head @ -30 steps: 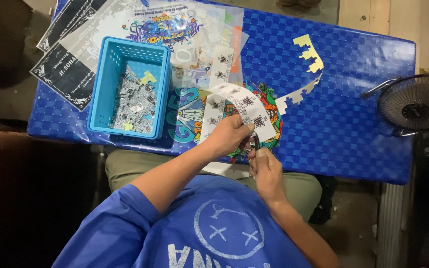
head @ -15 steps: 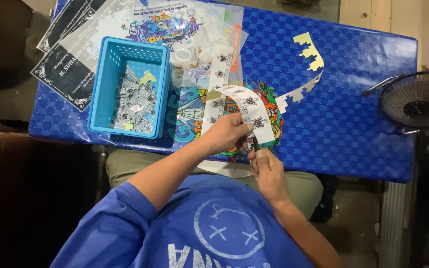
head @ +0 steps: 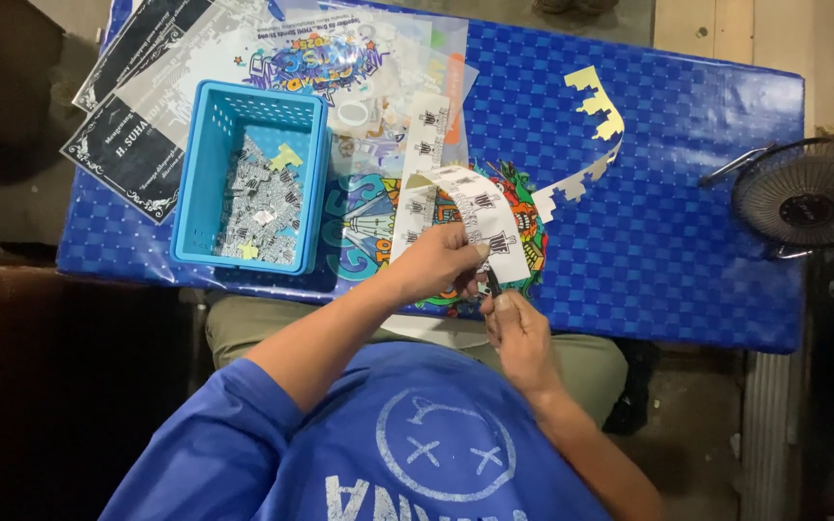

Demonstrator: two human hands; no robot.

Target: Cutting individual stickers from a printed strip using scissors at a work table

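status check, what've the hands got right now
Left hand grips white sticker strip, curled over table. Right hand at strip's near end, tool unclear. Blue basket sits left, nothing blocking.

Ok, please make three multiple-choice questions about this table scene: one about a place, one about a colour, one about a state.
1. Where is the basket?
A. to the left of the hands
B. on the fan
C. at the table's right end

2. What colour is the table cover?
A. red
B. blue
C. white

3. What is the state of the strip?
A. lying flat and untouched
B. inside the basket
C. held by the left hand

Answers: 1 A, the basket stands left of both hands. 2 B, the checked cover is blue. 3 C, the left hand grips the curved strip while the right hand works at its lower end.
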